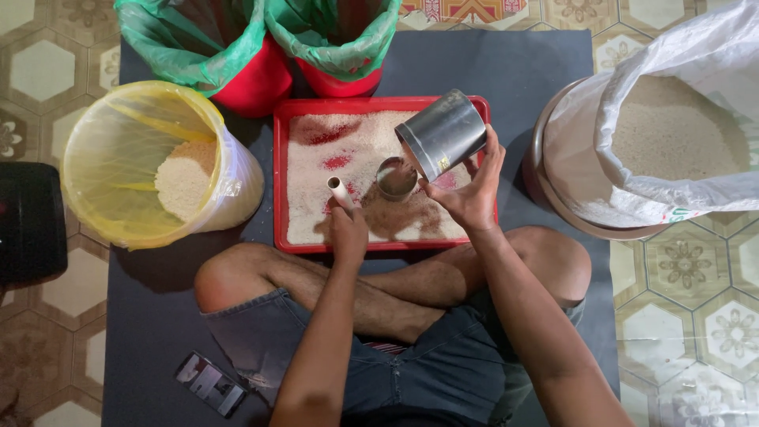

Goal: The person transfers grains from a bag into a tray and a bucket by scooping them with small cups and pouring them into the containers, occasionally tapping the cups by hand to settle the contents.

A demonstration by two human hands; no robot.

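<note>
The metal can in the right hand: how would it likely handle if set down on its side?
The metal can looks rigid and smooth, so probably slippery. Being cylindrical, it would likely roll. The right hand holds it tilted over the red tray, so loose grain could spill.

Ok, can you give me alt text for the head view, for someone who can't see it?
A cross-legged person's right hand tilts a shiny metal can over a red rectangular tray of pale grain, while the left hand holds a small white tube. A yellow-lined bucket of grain sits left; an open white sack sits right.
</note>
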